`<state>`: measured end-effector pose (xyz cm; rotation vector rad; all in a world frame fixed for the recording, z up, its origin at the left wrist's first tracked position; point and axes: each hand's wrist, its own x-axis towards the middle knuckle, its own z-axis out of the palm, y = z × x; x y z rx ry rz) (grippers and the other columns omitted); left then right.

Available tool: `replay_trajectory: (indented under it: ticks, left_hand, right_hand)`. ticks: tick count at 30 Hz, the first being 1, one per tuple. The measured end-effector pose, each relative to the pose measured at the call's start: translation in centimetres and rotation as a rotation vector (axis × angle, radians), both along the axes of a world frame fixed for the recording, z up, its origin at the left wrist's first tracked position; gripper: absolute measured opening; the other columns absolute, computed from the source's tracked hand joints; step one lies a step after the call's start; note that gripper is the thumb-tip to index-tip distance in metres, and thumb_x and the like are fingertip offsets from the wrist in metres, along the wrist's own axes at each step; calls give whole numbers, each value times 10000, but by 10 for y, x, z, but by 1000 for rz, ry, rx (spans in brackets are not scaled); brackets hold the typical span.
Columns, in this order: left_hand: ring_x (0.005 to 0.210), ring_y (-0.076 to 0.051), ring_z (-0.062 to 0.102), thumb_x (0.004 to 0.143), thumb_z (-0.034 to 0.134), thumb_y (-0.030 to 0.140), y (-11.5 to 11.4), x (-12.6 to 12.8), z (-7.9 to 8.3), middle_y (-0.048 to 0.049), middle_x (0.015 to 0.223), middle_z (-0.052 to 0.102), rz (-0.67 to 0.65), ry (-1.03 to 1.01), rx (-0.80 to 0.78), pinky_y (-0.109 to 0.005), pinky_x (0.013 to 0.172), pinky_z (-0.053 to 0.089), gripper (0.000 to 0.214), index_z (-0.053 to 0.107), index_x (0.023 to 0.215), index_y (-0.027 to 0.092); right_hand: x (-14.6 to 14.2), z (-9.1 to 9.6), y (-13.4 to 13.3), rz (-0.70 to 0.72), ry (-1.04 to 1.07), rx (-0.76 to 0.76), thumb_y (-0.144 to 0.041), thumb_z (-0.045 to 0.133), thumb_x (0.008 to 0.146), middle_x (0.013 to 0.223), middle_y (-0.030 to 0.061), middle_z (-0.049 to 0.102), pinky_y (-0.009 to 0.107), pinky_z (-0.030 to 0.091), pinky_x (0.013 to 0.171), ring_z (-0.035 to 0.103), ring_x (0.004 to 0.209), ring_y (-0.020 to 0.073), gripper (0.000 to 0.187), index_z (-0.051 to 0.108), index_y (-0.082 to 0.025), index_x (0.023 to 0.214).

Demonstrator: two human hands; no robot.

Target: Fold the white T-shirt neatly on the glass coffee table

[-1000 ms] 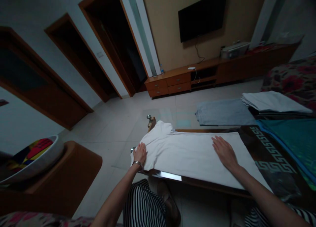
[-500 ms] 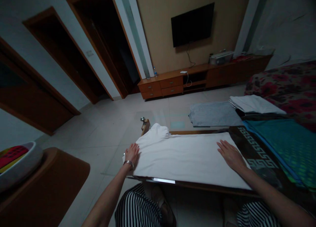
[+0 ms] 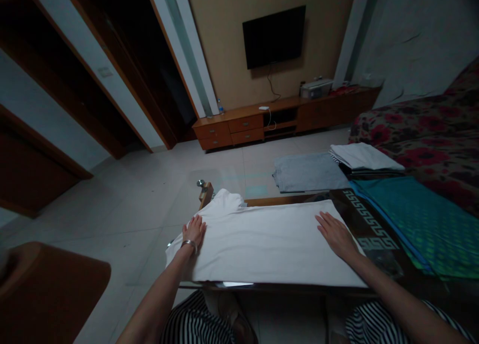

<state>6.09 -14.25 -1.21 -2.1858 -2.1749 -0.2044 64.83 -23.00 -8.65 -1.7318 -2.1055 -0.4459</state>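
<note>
A white shirt [image 3: 262, 244] lies spread flat, folded lengthwise, along the near side of a glass-topped table [image 3: 359, 204]. Its bunched sleeve or collar end is at the far left, close to a metal knob on the table. My left hand [image 3: 194, 232], with a silver bracelet at the wrist, rests flat on the shirt's left end, fingers stretched out. Over at the right end, my right hand [image 3: 337, 236] lies palm down on the cloth with fingers extended. Neither hand grasps the fabric.
Right of the shirt lies folded teal-green cloth [image 3: 422, 219]. Beyond are folded grey cloth [image 3: 309, 172] and a stack topped with white cloth [image 3: 366, 157]. A flowered sofa [image 3: 419, 119] stands at right, a brown rounded stool or armrest [image 3: 60, 279] at lower left. A low cabinet [image 3: 247, 129] lines the wall.
My view has turned a little to the right, so the scene shifts left. Both hands stay flat at the two ends of the white shirt, with hardly any movement over it.
</note>
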Motion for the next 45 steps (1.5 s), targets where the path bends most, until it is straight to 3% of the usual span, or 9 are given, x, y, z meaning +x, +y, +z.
replay_trajectory:
  ticks: [2,7,10,16,23,29,36,40,45]
  left_hand:
    - [1340,-234,342,936,302,294,12,26,5,-67,1391,481,-59,-18,36,-537,1103,201,402,542,1257,255]
    - [1260,-170,453,903,360,202,62,107,8,-31,1292,581,-410,-58,-71,-368,1102,280,374,632,1156,244]
    - [1235,-163,480,896,364,204,89,132,0,-8,1310,567,-440,-49,-121,-346,1059,337,385,626,1172,265]
    - [1391,-222,251,941,280,317,104,128,-17,-33,1499,313,-317,-21,-83,-486,1086,242,470,391,1397,285]
    - [1401,-205,223,944,248,418,103,126,-18,-40,1513,282,-290,17,-82,-454,1107,214,515,350,1420,247]
    - [1395,-215,234,934,286,385,99,126,-11,-70,1506,296,-280,32,-86,-459,1110,217,515,363,1408,200]
    - [1133,-228,504,882,374,223,94,143,15,-119,1227,575,-323,-39,88,-383,988,387,349,635,1106,161]
    - [998,-188,538,819,486,201,99,162,23,-67,1081,620,-421,-8,23,-294,874,428,276,677,1018,202]
    - [929,-214,543,783,534,191,112,177,22,-80,936,644,-458,50,-56,-307,804,394,171,704,775,192]
  right_hand:
    - [0,1,0,5,0,-2,-341,356,943,1372,109,484,398,376,1029,411,1291,237,407,532,-170,1268]
    - [-1,5,0,-6,40,-29,-345,358,940,1390,104,464,411,360,1046,396,1304,241,409,523,-174,1272]
    - [-1,5,1,-12,70,-64,-344,354,937,1402,95,453,421,350,1051,375,1320,242,416,507,-191,1292]
    - [-1,10,3,-22,115,-119,-344,349,936,1413,101,439,438,333,1056,364,1328,252,424,507,-189,1298]
    - [-4,15,2,-109,145,-102,-346,334,946,1420,93,432,437,312,1062,345,1339,248,425,491,-189,1309]
    - [-1,10,2,-179,148,-84,-360,345,944,1407,140,439,451,316,1052,348,1335,262,441,495,-138,1294]
    - [11,14,13,-136,186,-101,-370,368,940,1353,116,505,419,331,1056,387,1309,246,407,554,-160,1235]
    - [7,14,32,-96,212,-90,-349,346,948,1344,109,515,419,330,1061,372,1319,231,400,563,-164,1228]
    - [2,7,39,-62,173,-107,-312,326,950,1373,118,482,401,336,1064,378,1314,224,405,548,-149,1247]
